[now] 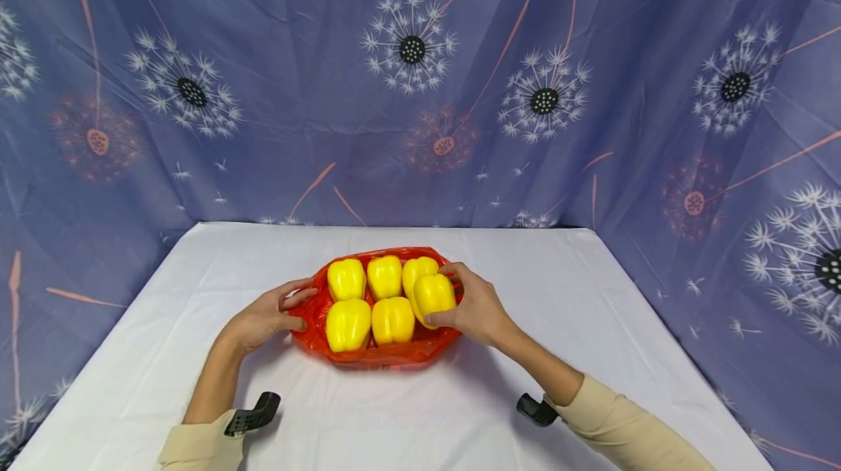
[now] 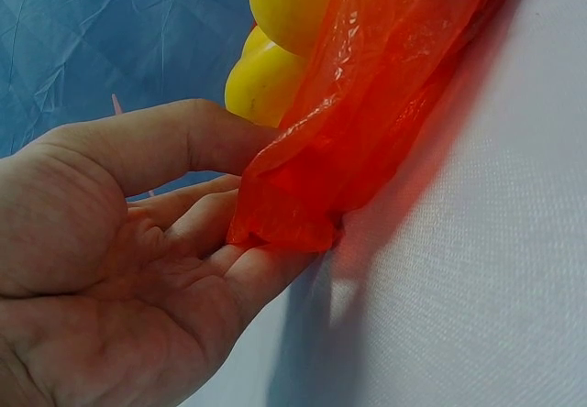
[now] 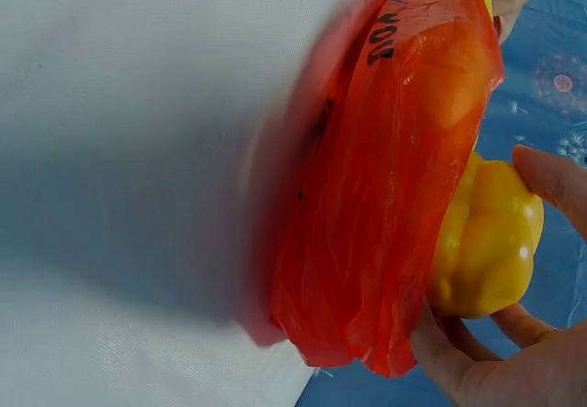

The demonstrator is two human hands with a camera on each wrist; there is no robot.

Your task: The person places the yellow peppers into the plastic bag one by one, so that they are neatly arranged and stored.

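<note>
A red plastic bag (image 1: pixel 377 358) lies spread wide at the middle of the white table, with several yellow bell peppers (image 1: pixel 349 326) standing in it in two rows. At the bag's left end my left hand (image 1: pixel 263 318) grips its edge; in the left wrist view the thumb is above the red film (image 2: pixel 303 182) and the fingers are beneath. My right hand (image 1: pixel 482 310) holds one yellow bell pepper (image 1: pixel 435 297) between thumb and fingers at the right end, partly in front of another pepper. In the right wrist view, the bag's side hides part of that held pepper (image 3: pixel 491 242).
A white cloth covers the table (image 1: pixel 407 427). Blue fabric (image 1: pixel 296 91) with a dandelion print hangs behind and along both sides. Each wrist carries a black camera mount (image 1: pixel 252 416) over a beige sleeve (image 1: pixel 204 445).
</note>
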